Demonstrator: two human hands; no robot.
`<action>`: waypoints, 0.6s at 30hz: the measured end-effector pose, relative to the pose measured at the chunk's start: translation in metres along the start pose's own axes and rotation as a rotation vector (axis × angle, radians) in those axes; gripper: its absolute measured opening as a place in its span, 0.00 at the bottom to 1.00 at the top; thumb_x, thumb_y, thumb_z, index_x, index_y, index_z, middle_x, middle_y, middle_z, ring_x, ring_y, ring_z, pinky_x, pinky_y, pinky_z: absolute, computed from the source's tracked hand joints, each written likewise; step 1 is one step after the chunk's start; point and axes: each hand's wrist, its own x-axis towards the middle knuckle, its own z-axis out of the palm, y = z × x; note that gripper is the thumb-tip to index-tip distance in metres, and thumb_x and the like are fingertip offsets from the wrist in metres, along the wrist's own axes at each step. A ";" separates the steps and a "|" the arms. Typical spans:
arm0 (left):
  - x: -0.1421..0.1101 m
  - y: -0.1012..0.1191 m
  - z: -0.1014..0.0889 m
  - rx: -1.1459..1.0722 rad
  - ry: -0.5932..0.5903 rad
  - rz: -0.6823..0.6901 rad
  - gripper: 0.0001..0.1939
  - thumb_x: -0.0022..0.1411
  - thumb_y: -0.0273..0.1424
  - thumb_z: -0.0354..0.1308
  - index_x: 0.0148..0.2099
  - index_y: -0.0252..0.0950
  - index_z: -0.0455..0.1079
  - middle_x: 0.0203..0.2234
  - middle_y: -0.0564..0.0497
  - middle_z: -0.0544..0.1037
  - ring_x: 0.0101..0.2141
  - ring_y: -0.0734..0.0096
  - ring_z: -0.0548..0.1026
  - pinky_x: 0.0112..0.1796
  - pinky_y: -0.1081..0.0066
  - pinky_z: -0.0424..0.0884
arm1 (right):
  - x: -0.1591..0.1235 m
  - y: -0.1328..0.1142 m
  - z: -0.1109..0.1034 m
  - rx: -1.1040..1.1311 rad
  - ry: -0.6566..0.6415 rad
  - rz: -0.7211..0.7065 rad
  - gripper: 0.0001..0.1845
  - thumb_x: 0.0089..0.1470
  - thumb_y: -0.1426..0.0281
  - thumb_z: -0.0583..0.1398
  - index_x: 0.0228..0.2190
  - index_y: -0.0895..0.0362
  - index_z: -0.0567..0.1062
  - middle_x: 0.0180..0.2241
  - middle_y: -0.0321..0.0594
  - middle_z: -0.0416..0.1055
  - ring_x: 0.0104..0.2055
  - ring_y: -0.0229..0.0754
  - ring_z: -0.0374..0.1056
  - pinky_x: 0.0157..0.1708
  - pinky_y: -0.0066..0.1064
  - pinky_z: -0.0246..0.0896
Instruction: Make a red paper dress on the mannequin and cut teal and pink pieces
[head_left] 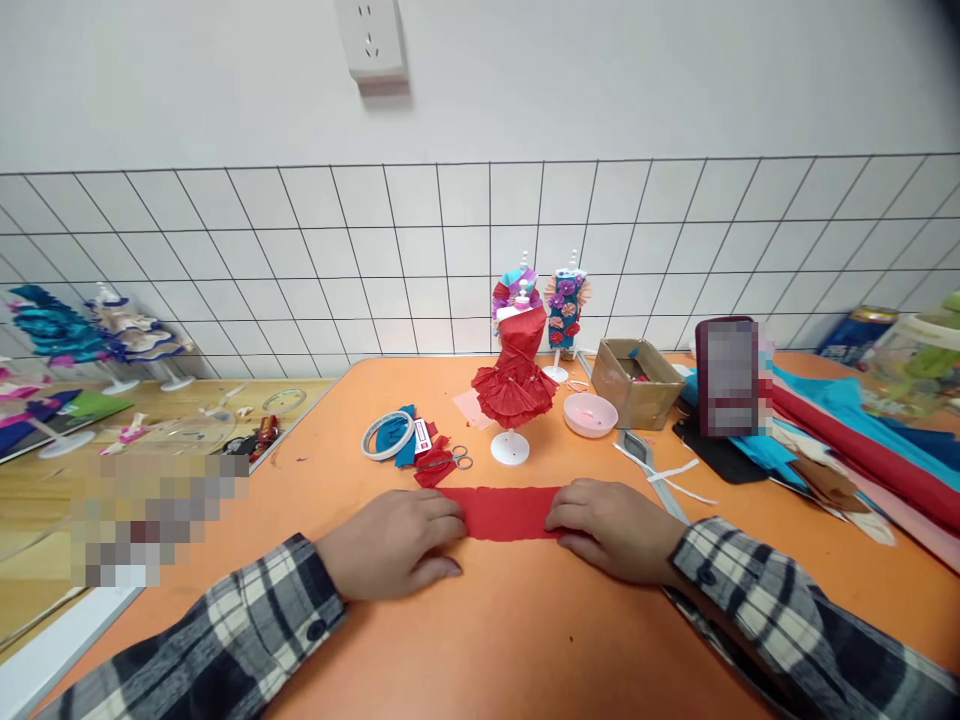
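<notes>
A flat red crepe paper strip (510,513) lies crosswise on the orange table. My left hand (401,540) holds its left end against the tabletop, fingers together and the thumb a little apart below the strip. At the other end, the bent fingers of my right hand (611,525) grip the paper, the thumb close by its lower edge. Both ends are partly hidden under my fingers. Just behind the strip stands a small mannequin in a ruffled red dress (517,365). Small scissors (459,458) rest on red paper scraps (433,470) beyond my left hand.
A tape roll (367,440) lies back left. Toward the right are a pink bowl (590,415), a cardboard box (637,385), grey-handled scissors (637,447), a propped phone (727,378) and coloured paper rolls (847,430). Another dressed mannequin (566,308) stands behind.
</notes>
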 end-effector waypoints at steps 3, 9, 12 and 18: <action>-0.009 -0.015 -0.008 0.008 -0.003 -0.116 0.12 0.64 0.37 0.56 0.48 0.40 0.71 0.41 0.47 0.78 0.41 0.62 0.76 0.40 0.69 0.69 | -0.006 0.006 -0.002 0.056 -0.001 0.024 0.14 0.56 0.64 0.61 0.44 0.52 0.76 0.44 0.42 0.72 0.45 0.46 0.67 0.44 0.36 0.61; -0.009 -0.022 -0.012 0.045 -0.010 -0.131 0.10 0.65 0.29 0.51 0.43 0.39 0.73 0.38 0.47 0.77 0.39 0.64 0.75 0.41 0.70 0.68 | -0.006 0.013 0.000 0.034 0.010 0.052 0.13 0.61 0.69 0.54 0.42 0.54 0.77 0.41 0.43 0.73 0.44 0.45 0.68 0.43 0.35 0.61; -0.007 -0.018 -0.013 0.084 -0.016 -0.165 0.12 0.65 0.27 0.48 0.41 0.39 0.73 0.37 0.47 0.76 0.39 0.64 0.75 0.41 0.69 0.68 | -0.006 0.014 0.000 -0.039 0.012 0.057 0.15 0.62 0.71 0.51 0.40 0.53 0.78 0.39 0.42 0.74 0.42 0.44 0.69 0.42 0.36 0.61; -0.010 -0.011 -0.017 0.026 -0.008 -0.245 0.16 0.53 0.26 0.55 0.46 0.39 0.70 0.41 0.47 0.74 0.41 0.59 0.74 0.43 0.66 0.69 | -0.005 0.013 0.001 -0.036 0.052 0.125 0.14 0.59 0.73 0.52 0.37 0.54 0.77 0.37 0.41 0.74 0.40 0.43 0.69 0.42 0.33 0.61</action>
